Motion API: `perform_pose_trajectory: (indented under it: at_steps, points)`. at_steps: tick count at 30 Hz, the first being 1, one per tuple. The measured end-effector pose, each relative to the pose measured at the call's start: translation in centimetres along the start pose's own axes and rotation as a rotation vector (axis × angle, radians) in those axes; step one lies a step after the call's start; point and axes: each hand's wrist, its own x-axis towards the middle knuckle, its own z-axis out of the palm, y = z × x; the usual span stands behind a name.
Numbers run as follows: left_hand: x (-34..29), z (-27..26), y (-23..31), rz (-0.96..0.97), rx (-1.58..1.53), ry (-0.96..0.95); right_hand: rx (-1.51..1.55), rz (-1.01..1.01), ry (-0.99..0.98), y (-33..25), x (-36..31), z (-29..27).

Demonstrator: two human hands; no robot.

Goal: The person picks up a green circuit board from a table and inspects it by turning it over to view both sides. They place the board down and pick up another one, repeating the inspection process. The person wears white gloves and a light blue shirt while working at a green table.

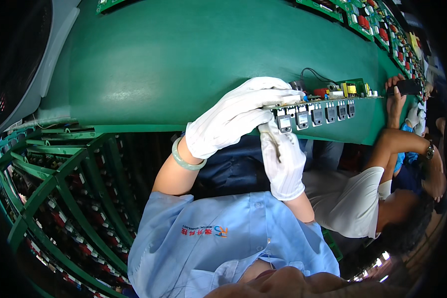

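A green circuit board [328, 101] is held up edge-on over the front edge of the green table. A row of several black transistors [317, 116] with metal legs hangs along its near side, and taller parts and a loop of black wire rise above it. My left hand [236, 114], in a white glove, is closed around the board's left end. Just below that end, the fingers of my gloved right hand [284, 158] are drawn together beside the leftmost transistor [283, 123]. Whatever lies between those fingertips is hidden.
More populated circuit boards [362, 22] line the far right of the table [159, 59]. A green rack [59, 174] full of boards stands at lower left. At right sits a person in a white shirt [345, 198], whose hand holds a dark object [406, 88].
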Motion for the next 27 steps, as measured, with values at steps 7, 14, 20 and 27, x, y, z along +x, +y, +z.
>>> perform_pose_trajectory:
  at_steps: [7,14,20,27]
  points:
    - [0.3,-0.3,-0.4,0.042,0.071,-0.036,-0.026,-0.044,-0.058,0.5,-0.3,-0.1]
    - [0.8,1.5,1.7,-0.642,-0.315,0.337,0.350,0.031,-0.129,2.1,-1.4,-1.5]
    - [0.6,0.9,0.9,-0.548,-0.342,0.731,0.904,0.366,0.528,9.2,1.7,-6.4]
    - [-2.1,-2.3,1.0,-0.216,-0.599,0.993,1.626,0.453,0.463,12.0,5.9,-5.5]
